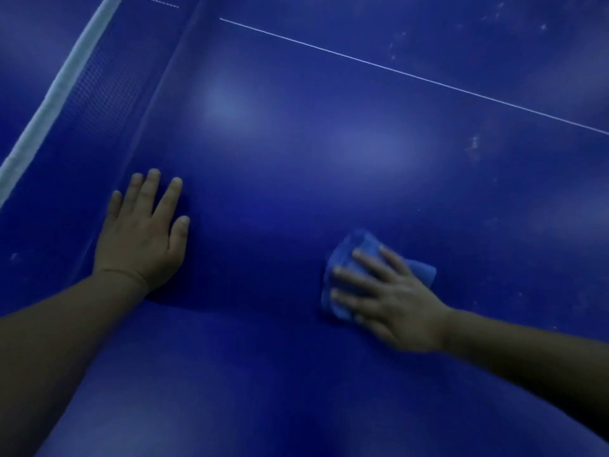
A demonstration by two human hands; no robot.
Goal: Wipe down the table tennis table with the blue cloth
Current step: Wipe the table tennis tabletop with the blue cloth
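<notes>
Seen from above: blue table [296,133], white-topped net [56,94] at far left, thin white line [412,75] running across. Left hand [145,235] flat on the surface near the net, fingers straight, holding nothing, bracing. Right hand [389,298] spread flat on the cloth [349,258], pressing it down with straight fingers, nearer the right. Pale specks [473,146] farther right, likely unwiped. Best done with even pressure, overlapping strokes, toward those specks.
</notes>
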